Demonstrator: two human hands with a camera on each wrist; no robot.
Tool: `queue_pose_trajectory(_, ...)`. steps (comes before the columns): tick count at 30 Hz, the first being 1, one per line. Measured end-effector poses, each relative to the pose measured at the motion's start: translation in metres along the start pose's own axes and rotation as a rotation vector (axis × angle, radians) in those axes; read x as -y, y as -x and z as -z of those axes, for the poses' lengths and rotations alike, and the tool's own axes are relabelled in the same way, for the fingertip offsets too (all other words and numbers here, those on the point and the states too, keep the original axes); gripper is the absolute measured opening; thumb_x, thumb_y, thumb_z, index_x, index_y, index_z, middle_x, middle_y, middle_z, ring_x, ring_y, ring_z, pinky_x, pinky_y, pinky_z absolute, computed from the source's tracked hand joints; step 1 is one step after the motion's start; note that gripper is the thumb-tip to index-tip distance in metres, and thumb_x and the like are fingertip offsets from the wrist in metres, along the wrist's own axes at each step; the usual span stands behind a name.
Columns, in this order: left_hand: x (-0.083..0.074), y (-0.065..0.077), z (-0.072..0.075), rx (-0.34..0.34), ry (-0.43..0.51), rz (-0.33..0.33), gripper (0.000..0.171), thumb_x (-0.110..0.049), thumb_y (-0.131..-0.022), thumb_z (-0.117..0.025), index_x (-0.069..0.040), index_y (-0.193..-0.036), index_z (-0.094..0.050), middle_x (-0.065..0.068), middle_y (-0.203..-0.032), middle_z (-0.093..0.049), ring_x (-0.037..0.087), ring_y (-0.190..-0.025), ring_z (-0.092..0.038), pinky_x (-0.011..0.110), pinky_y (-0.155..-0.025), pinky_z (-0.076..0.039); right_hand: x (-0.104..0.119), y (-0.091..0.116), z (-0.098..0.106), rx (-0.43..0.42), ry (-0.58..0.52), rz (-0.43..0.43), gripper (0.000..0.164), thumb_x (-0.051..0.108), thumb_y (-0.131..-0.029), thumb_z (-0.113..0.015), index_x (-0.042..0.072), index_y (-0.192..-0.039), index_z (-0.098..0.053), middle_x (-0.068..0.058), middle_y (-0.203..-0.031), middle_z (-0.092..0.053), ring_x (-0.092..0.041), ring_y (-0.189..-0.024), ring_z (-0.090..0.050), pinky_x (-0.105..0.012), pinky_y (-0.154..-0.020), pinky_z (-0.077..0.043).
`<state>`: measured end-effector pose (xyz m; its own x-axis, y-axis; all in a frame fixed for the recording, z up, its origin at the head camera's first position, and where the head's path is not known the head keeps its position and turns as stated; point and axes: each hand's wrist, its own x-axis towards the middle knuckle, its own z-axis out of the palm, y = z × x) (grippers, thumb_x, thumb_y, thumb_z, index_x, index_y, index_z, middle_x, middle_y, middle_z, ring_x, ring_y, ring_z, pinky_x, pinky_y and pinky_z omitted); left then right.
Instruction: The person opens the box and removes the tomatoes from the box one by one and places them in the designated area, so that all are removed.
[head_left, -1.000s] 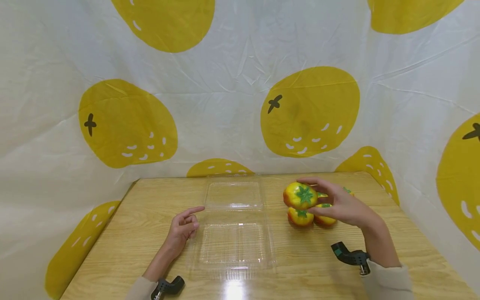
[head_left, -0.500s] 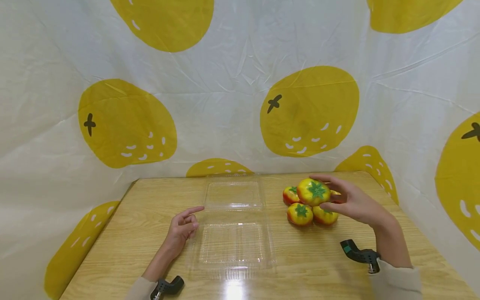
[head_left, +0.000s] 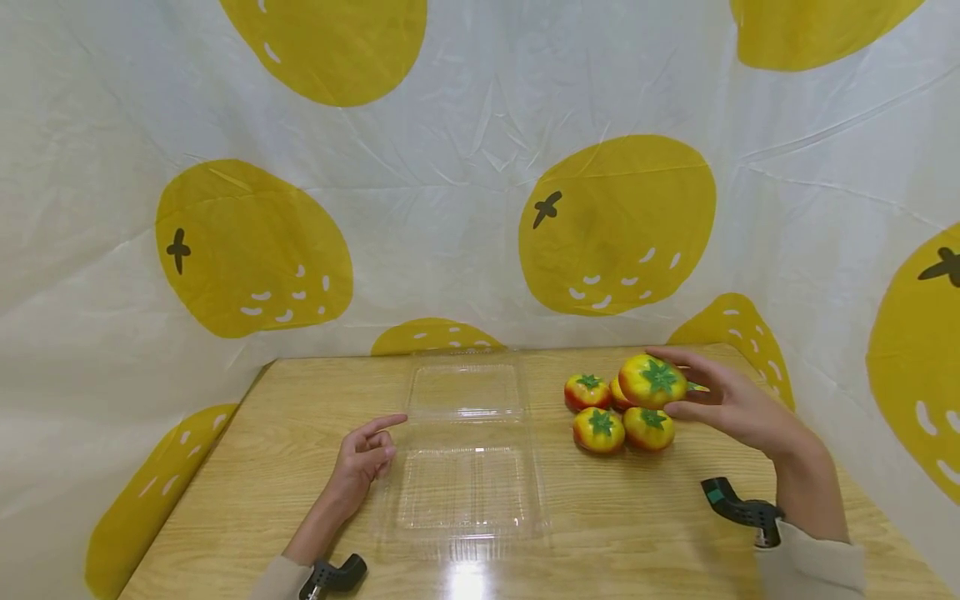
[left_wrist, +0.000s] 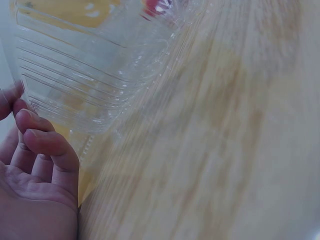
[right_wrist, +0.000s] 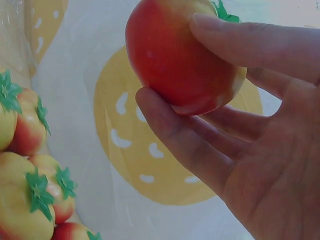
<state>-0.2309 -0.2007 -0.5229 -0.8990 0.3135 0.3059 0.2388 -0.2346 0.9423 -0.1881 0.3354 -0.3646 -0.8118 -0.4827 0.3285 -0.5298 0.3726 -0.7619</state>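
My right hand (head_left: 742,410) holds a yellow-red toy persimmon (head_left: 648,382) with a green leafy top, thumb on one side and fingers on the other. It is raised over several like persimmons (head_left: 599,430) grouped on the table. In the right wrist view, the held persimmon (right_wrist: 175,55) shows its red side. A clear plastic clamshell container (head_left: 465,432) lies unfolded left of the group. At its left edge, my left hand (head_left: 358,460) pinches the rim, index finger stretched along it and the other fingers curled. The left wrist view shows the fingertips at the container's corner (left_wrist: 75,75).
The wooden table (head_left: 285,417) ends at the back against a white curtain (head_left: 450,233) printed with large yellow fruit. More curtain stands on the left and right sides. A black wrist mount (head_left: 738,507) sits on the right wrist, with another mount (head_left: 337,575) on the left.
My right hand has moved right with the persimmon, from above the left of the group to its right side, uncovering the persimmons below. The left hand and container stay in place.
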Motion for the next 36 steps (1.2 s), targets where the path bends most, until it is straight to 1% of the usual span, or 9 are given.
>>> queue_pose_trajectory(3, 0.0, 0.0, 0.0, 0.006, 0.005, -0.003, 0.052, 0.012, -0.093, -0.049, 0.02, -0.143, -0.043, -0.004, -0.073, -0.058, 0.027, -0.056, -0.031, 0.042, -0.048, -0.021, -0.002, 0.003, 0.004, -0.023, 0.008, 0.019, 0.067, -0.007, -0.094, -0.066, 0.001, -0.155, -0.04, 0.017, -0.148, -0.05, 0.004, -0.121, -0.059, -0.018, -0.09, -0.057)
queue_pose_trajectory(6, 0.0, 0.0, 0.0, 0.01, 0.01, -0.006, 0.052, 0.012, -0.093, -0.048, 0.02, -0.144, -0.043, -0.004, -0.073, -0.058, 0.028, -0.057, -0.03, 0.042, -0.049, -0.021, -0.005, 0.008, 0.009, -0.052, 0.037, 0.026, 0.068, -0.009, -0.093, -0.066, 0.001, -0.155, -0.04, 0.017, -0.146, -0.051, 0.005, -0.121, -0.058, -0.014, -0.092, -0.054)
queue_pose_trajectory(11, -0.002, 0.001, -0.001, 0.006, 0.009, -0.002, 0.052, 0.012, -0.092, -0.048, 0.02, -0.143, -0.043, -0.005, -0.073, -0.058, 0.027, -0.056, -0.03, 0.042, -0.049, -0.02, -0.009, 0.016, 0.016, -0.069, 0.072, -0.022, 0.068, -0.006, -0.094, -0.067, 0.006, -0.155, -0.039, 0.017, -0.143, -0.051, 0.006, -0.119, -0.057, -0.015, -0.09, -0.054)
queue_pose_trajectory(14, -0.002, 0.001, -0.001, -0.002, 0.007, 0.002, 0.052, 0.012, -0.092, -0.049, 0.021, -0.143, -0.043, -0.005, -0.073, -0.057, 0.026, -0.056, -0.031, 0.042, -0.049, -0.02, -0.012, 0.019, 0.02, -0.077, 0.075, -0.04, 0.067, -0.006, -0.095, -0.066, 0.005, -0.154, -0.039, 0.017, -0.142, -0.051, 0.005, -0.118, -0.058, -0.015, -0.089, -0.055)
queue_pose_trajectory(20, -0.002, 0.001, -0.002, -0.012, 0.006, 0.004, 0.052, 0.012, -0.092, -0.048, 0.021, -0.142, -0.043, -0.006, -0.073, -0.058, 0.026, -0.057, -0.03, 0.042, -0.049, -0.02, -0.018, 0.028, 0.027, -0.097, 0.068, -0.036, 0.068, -0.009, -0.094, -0.065, 0.005, -0.155, -0.039, 0.018, -0.144, -0.053, 0.003, -0.118, -0.06, -0.015, -0.088, -0.055)
queue_pose_trajectory(23, -0.002, 0.001, -0.002, -0.01, 0.008, 0.004, 0.052, 0.011, -0.092, -0.048, 0.021, -0.143, -0.043, -0.006, -0.073, -0.058, 0.026, -0.057, -0.03, 0.042, -0.049, -0.02, -0.021, 0.033, 0.03, -0.12, 0.087, -0.051, 0.069, -0.01, -0.094, -0.065, 0.006, -0.156, -0.039, 0.019, -0.143, -0.054, 0.004, -0.117, -0.059, -0.015, -0.085, -0.055)
queue_pose_trajectory(27, -0.002, 0.001, -0.001, -0.002, 0.01, 0.001, 0.052, 0.011, -0.092, -0.049, 0.021, -0.143, -0.043, -0.006, -0.073, -0.059, 0.028, -0.057, -0.03, 0.042, -0.049, -0.02, -0.025, 0.038, 0.033, -0.167, 0.098, -0.1, 0.068, -0.008, -0.093, -0.067, 0.008, -0.155, -0.042, 0.02, -0.139, -0.056, 0.004, -0.114, -0.06, -0.017, -0.082, -0.057)
queue_pose_trajectory(30, -0.001, 0.001, -0.001, 0.003, 0.009, -0.002, 0.052, 0.01, -0.093, -0.049, 0.02, -0.143, -0.043, -0.006, -0.074, -0.059, 0.027, -0.056, -0.031, 0.043, -0.049, -0.02, -0.028, 0.04, 0.035, -0.174, 0.095, -0.11, 0.068, -0.008, -0.094, -0.066, 0.008, -0.156, -0.042, 0.02, -0.14, -0.055, 0.004, -0.113, -0.06, -0.017, -0.082, -0.057)
queue_pose_trajectory(36, -0.001, 0.001, -0.001, -0.002, 0.011, 0.0, 0.052, 0.011, -0.092, -0.049, 0.02, -0.143, -0.044, -0.005, -0.073, -0.059, 0.027, -0.057, -0.031, 0.042, -0.048, -0.019, -0.036, 0.046, 0.038, -0.165, 0.071, -0.101, 0.068, -0.01, -0.095, -0.063, 0.008, -0.157, -0.04, 0.022, -0.141, -0.054, 0.005, -0.115, -0.059, -0.016, -0.083, -0.057)
